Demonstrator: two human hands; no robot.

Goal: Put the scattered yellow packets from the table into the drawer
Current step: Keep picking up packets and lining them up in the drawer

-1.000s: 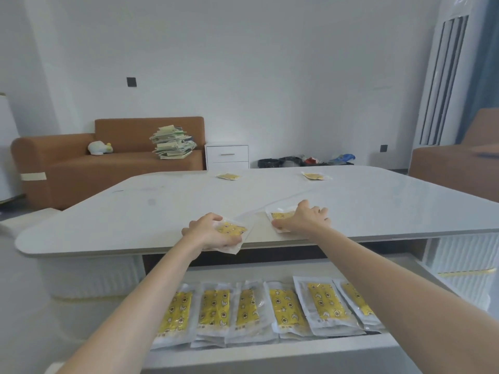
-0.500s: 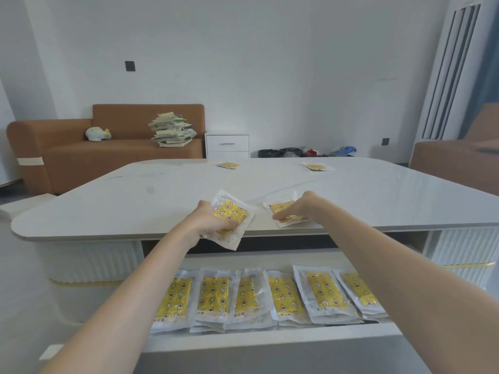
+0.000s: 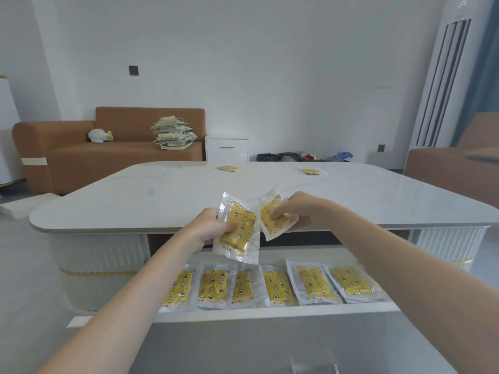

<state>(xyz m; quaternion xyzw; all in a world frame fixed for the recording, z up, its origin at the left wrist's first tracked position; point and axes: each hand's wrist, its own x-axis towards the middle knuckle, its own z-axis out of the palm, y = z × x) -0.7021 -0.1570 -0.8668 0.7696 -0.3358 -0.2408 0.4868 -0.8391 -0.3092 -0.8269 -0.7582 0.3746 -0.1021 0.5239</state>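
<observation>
No words, brand names or numbers can be read anywhere. The yellow packet point(image 3: 238, 228) in the left hand point(image 3: 213, 230) carries only small printed stars, moons and flower shapes, with a row of tiny marks along its lower clear edge that are too small to make out. The packet point(image 3: 275, 216) in the right hand point(image 3: 302, 210) shows the same pattern. The packets in the drawer point(image 3: 270, 314) bear the same figures and equally unreadable marks. The two far packets point(image 3: 228, 167) on the counter point(image 3: 140, 203) are too small to tell
</observation>
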